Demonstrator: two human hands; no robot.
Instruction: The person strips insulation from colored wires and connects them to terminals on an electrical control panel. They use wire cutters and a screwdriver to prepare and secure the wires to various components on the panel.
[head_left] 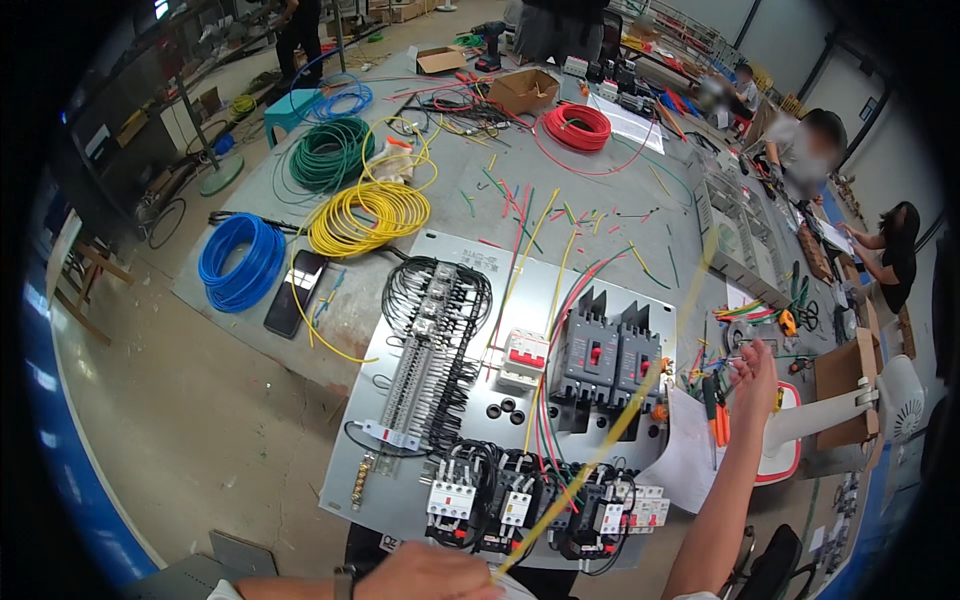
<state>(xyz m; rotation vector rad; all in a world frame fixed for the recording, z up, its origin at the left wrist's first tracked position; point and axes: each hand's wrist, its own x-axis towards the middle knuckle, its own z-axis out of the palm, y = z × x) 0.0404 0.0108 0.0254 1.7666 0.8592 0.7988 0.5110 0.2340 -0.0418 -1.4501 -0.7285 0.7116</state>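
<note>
1. Yellow wire (632, 408): slants, blurred, over the panel (490, 255), from the left hand up toward the right.
2. Left hand (430, 574): at the lower edge, fingers closed, pinching the wire's near end.
3. Right hand (755, 378): past the panel's right side, fingers slightly bent, near the screwdriver (721, 425); whether it grips anything I cannot tell.
4. On the panel: terminal row (405, 380) at left, dark breakers (590, 352) at right, contactors (452, 500) along the near edge.
5. Left beyond the panel, on the table (290, 345): phone (297, 292), blue coil (265, 268), yellow coil (345, 238), green coil (320, 158).
6. Farther back: red coil (578, 128).
</note>
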